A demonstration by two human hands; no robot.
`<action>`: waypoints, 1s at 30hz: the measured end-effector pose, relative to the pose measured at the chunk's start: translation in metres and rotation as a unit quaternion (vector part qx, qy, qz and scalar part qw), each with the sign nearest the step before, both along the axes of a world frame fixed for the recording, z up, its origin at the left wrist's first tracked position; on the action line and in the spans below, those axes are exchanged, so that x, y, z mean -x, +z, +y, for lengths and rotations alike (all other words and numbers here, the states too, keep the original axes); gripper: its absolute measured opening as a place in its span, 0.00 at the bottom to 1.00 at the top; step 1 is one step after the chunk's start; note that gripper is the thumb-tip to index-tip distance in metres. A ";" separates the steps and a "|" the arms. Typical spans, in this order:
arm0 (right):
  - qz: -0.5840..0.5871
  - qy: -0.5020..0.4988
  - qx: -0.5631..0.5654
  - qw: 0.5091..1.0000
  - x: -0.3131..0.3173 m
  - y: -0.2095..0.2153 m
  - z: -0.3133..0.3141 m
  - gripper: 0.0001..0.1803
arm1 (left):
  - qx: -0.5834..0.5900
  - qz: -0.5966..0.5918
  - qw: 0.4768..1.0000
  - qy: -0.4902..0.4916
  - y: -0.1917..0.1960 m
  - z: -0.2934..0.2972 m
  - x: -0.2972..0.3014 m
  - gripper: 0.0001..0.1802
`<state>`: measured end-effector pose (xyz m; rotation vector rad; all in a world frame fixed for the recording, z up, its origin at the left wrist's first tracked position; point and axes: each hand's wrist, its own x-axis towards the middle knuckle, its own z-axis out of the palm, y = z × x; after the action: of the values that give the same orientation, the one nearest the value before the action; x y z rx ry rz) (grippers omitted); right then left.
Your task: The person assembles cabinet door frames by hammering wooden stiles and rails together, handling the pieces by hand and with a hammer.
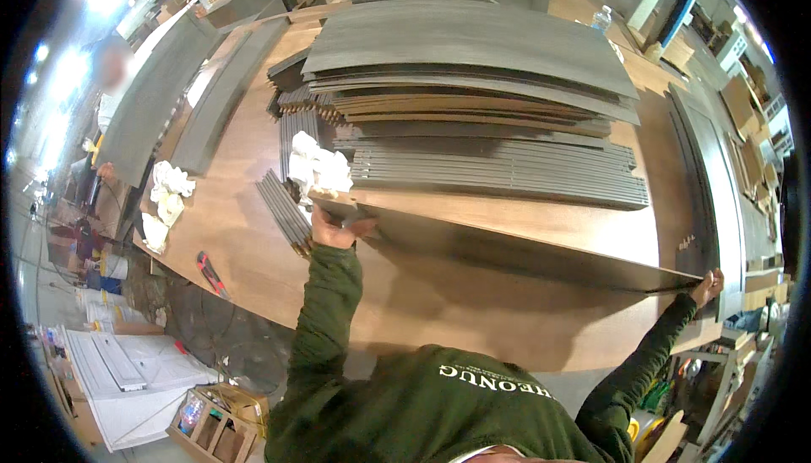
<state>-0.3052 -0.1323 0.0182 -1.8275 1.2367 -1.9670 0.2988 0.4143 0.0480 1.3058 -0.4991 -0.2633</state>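
A long grey panel (524, 247) stands on its long edge, running across the near part of the wooden worktable (405, 285). My left hand (338, 228) grips its left end, with the thumb stretched along the face. At the far right corner, my right hand (708, 287) has its fingers closed on the other end. Just beyond my left hand lies a crumpled white cloth or paper (317, 163). Behind the panel sits a neat stack of narrow grey strips (498, 167), and past it a taller pile of wide grey boards (473, 45).
A red utility knife (212, 274) lies at the table's left front edge, near more crumpled white wads (166, 193). Loose grey strips (283, 209) rest left of the stack. Long panels (705, 176) lie at the right. A co-worker's hand (106, 171) touches a grey board (160, 100) at far left.
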 end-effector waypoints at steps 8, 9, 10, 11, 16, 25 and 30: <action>-0.038 -0.019 -0.049 0.998 -0.011 0.002 0.003 0.19 | 0.034 -0.082 0.994 0.064 -0.004 -0.008 0.017 0.41; -0.033 -0.024 -0.030 0.999 -0.016 0.005 0.003 0.19 | -0.051 -0.122 0.989 0.068 -0.008 -0.001 0.012 0.39; -0.027 -0.029 -0.011 0.999 -0.021 0.006 0.003 0.19 | -0.059 -0.133 0.988 0.051 -0.011 -0.002 0.007 0.38; -0.022 -0.035 0.008 0.999 -0.024 0.010 0.004 0.19 | -0.066 -0.144 0.987 0.034 -0.014 -0.004 0.001 0.38; -0.010 -0.080 -0.085 0.993 -0.009 0.021 -0.003 0.23 | 0.043 -0.100 0.994 0.001 -0.055 -0.023 0.014 0.33; 0.212 0.309 -0.018 0.927 -0.281 0.139 0.256 0.20 | 0.006 -0.159 0.987 -0.010 0.000 -0.037 0.052 0.37; 0.436 0.526 0.055 0.728 -0.418 0.143 0.359 0.30 | -0.034 -0.064 0.997 0.012 -0.027 0.012 0.025 0.16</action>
<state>0.1126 0.2267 0.1608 -2.6872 -0.0481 -0.5245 0.2739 0.4263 0.0205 1.4006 -0.5860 -0.1797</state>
